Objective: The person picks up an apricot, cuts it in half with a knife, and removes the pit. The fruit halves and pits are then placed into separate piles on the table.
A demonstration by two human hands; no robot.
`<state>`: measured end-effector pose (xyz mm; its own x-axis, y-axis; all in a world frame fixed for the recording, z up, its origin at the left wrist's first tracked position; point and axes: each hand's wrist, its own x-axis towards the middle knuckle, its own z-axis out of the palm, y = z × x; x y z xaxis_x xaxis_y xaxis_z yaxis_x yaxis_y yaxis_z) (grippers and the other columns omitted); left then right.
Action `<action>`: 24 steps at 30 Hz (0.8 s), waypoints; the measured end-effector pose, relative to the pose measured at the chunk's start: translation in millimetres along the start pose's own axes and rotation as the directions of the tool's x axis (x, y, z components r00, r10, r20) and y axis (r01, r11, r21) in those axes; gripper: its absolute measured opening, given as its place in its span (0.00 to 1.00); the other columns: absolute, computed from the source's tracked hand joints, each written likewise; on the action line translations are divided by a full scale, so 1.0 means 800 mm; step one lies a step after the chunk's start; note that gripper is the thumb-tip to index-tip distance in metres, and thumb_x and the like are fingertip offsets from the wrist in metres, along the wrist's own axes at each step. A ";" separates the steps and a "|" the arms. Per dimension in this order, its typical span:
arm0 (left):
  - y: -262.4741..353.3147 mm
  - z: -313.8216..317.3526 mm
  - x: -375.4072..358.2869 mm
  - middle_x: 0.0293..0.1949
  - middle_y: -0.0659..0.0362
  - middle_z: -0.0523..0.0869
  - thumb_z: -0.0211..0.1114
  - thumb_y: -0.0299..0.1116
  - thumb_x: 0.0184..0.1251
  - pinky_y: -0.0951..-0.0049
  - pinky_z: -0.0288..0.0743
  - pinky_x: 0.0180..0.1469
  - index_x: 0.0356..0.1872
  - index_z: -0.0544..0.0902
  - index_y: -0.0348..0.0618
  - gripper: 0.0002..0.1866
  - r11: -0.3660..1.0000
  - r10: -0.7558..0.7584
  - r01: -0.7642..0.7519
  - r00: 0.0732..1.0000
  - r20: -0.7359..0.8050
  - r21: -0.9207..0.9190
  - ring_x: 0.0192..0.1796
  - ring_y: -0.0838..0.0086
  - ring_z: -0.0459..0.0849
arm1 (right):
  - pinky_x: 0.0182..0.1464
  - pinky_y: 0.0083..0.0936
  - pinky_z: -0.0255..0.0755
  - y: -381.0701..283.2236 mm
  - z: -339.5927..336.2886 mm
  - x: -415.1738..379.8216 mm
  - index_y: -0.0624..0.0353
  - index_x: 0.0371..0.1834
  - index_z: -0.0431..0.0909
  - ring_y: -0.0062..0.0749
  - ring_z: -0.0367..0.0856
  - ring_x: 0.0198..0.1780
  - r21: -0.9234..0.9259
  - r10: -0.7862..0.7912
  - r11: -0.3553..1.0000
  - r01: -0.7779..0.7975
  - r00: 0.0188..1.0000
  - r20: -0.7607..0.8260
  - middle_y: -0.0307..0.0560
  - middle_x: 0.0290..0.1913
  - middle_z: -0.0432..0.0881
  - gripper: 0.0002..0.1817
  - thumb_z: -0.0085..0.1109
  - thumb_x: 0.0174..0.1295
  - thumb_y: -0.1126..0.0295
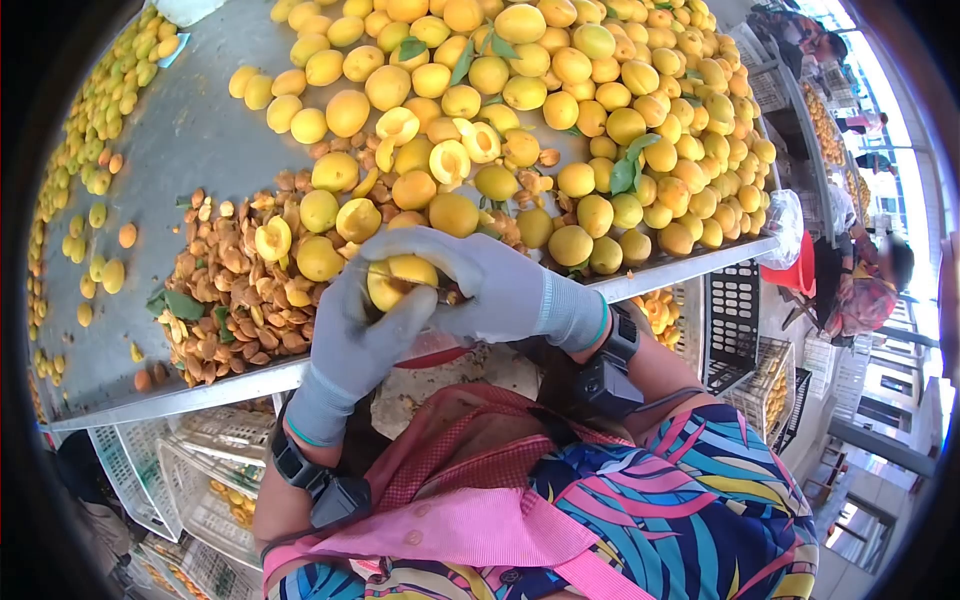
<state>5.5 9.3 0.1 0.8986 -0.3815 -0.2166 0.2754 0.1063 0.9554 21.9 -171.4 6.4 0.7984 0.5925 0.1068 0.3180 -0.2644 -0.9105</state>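
My left hand (365,335), in a grey glove, is closed around a yellow apricot (392,287) at the table's front edge. My right hand (490,285), gloved alike, is closed against the same fruit, its fingers curled over the top. A thin dark line runs across the apricot. A small dark piece, which looks like part of a small knife (453,294), shows within the right hand's grip; most of it is hidden. Just beyond the hands lie opened apricot halves (449,161) and whole apricots (454,214). A heap of brown pits (235,290) lies left of my left hand.
A large pile of apricots (620,90) covers the metal table's (230,130) far right; greener fruit (95,180) lines its left side. Plastic crates (733,315) stand below the edge on both sides. A red bucket (795,265) and another person (865,290) are at right.
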 end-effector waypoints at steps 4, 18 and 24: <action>0.006 0.006 0.007 0.44 0.60 0.81 0.66 0.29 0.61 0.77 0.75 0.48 0.52 0.74 0.33 0.20 0.998 0.007 -0.013 0.997 -0.078 -0.067 0.45 0.80 0.79 | 0.44 0.36 0.76 0.001 0.000 0.004 0.50 0.64 0.62 0.49 0.83 0.40 0.011 0.031 0.999 -0.031 0.997 -0.073 0.54 0.47 0.80 0.33 0.63 0.53 0.68; 0.006 0.004 0.028 0.31 0.51 0.81 0.67 0.45 0.59 0.69 0.75 0.38 0.39 0.75 0.34 0.21 0.873 0.194 -0.130 0.977 -0.090 0.469 0.34 0.66 0.82 | 0.50 0.33 0.74 0.013 0.011 0.002 0.54 0.62 0.65 0.49 0.81 0.48 0.017 0.139 0.990 -0.139 0.954 -0.267 0.55 0.47 0.79 0.35 0.66 0.47 0.71; 0.003 0.010 0.032 0.28 0.51 0.80 0.67 0.43 0.59 0.69 0.74 0.36 0.37 0.76 0.34 0.20 0.790 0.307 -0.191 0.946 -0.107 0.582 0.32 0.66 0.81 | 0.48 0.33 0.74 -0.016 0.000 0.006 0.59 0.60 0.66 0.49 0.81 0.46 0.324 0.447 0.865 -0.383 0.881 -0.155 0.53 0.44 0.80 0.33 0.66 0.47 0.71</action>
<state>26.7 -7.9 -1.5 0.9708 -0.2302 0.0670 -0.1527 -0.3780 0.9131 22.0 -165.6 18.4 0.9248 0.2855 -0.2513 -0.1958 -0.2091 -0.9581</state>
